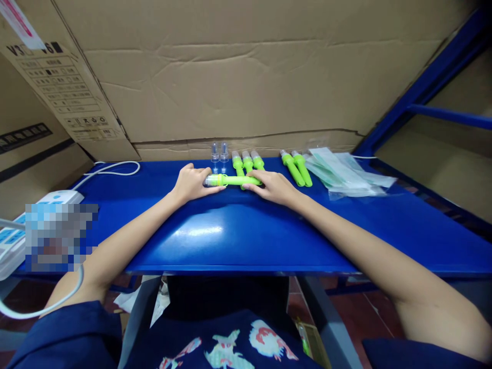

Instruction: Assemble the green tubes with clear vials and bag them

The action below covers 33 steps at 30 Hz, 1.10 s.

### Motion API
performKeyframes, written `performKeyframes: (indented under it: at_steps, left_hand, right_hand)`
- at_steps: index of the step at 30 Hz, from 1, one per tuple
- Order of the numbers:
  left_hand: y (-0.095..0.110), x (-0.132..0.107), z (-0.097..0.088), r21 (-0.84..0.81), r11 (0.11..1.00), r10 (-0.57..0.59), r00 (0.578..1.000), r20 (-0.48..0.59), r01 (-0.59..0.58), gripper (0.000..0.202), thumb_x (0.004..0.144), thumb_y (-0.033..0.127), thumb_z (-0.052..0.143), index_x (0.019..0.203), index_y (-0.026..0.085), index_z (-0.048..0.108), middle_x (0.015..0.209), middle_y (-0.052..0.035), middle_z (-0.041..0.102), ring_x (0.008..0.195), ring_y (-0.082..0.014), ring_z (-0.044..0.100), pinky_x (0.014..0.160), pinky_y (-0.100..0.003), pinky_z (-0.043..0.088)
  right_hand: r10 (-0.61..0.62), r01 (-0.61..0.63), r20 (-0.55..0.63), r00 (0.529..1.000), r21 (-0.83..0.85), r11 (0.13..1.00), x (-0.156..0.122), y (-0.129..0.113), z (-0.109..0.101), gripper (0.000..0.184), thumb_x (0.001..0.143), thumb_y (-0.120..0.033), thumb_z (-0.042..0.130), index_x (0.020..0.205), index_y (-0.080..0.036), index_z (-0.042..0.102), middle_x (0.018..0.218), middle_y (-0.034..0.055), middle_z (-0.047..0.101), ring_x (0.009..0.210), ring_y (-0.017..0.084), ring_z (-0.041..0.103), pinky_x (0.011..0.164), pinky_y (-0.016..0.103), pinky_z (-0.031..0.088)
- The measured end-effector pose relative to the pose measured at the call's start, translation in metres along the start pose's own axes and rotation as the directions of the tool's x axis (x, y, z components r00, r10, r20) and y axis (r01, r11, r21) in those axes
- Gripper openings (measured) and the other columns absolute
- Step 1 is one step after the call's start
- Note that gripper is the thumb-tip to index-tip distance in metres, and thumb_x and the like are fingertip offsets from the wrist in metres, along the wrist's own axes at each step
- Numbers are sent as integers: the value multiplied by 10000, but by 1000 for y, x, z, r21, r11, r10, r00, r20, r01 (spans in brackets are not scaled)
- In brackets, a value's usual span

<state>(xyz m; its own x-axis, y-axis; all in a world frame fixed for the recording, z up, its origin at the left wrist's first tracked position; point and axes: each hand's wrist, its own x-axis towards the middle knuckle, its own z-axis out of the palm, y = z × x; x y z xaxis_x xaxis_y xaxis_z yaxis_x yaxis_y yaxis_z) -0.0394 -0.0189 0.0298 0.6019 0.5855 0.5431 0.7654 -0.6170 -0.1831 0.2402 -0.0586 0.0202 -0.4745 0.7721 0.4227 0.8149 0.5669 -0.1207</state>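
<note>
While a power strip (57, 197) lies far left on the tabletop (246, 246), the left hand (191, 183) clasps the clear end of a green stick (235, 180) before two clear caps (224, 152) and three similar sticks (247, 163); the right hand (274, 187) grips its other end; two more sticks (301, 168) lie beside plastic packets (344, 171).

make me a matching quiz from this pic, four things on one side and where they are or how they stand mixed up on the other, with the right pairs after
Things:
1. power strip
2. caps
3. front stick
4. packets

Places and states:
A. held between the left hand and the right hand
B. lying on the right part of the table
C. at the left end of the table
D. clear, standing upright near the cardboard

Right pairs: 1-C, 2-D, 3-A, 4-B
</note>
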Motion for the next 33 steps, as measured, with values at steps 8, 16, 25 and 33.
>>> performKeyframes:
  at_steps: [8,16,25,33]
  left_hand:
    - [0,0,-1,-46,999,-4,1000,1,4,719,821,835,413,762,173,687,659,-84,708,563,-204,609,693,-360,374]
    - [1,0,-4,-66,998,-4,1000,19,5,655,853,774,439,840,170,695,717,-81,729,614,-212,634,709,-354,371]
    - [1,1,-6,-102,995,13,1000,-24,-16,623,836,757,495,940,166,663,858,-82,749,716,-223,669,704,-344,373]
    - [4,2,-5,-88,996,20,1000,-21,-22,530,862,667,514,970,167,653,906,-90,743,765,-230,667,718,-347,371]
  right_hand:
    - [71,-81,46,996,273,959,3,1,1,394,956,-446,477,1037,-141,712,871,91,748,664,182,611,643,274,391]
    - [75,-83,36,997,361,929,4,-4,1,460,986,-495,381,810,-161,643,683,35,645,577,143,523,601,262,367]
    - [114,-117,31,993,384,916,3,-3,0,486,977,-560,343,682,-201,488,578,-2,518,568,145,500,598,274,358]
    - [104,-107,24,994,219,970,1,-1,1,436,999,-475,351,826,-177,618,710,47,652,640,179,592,608,278,382]
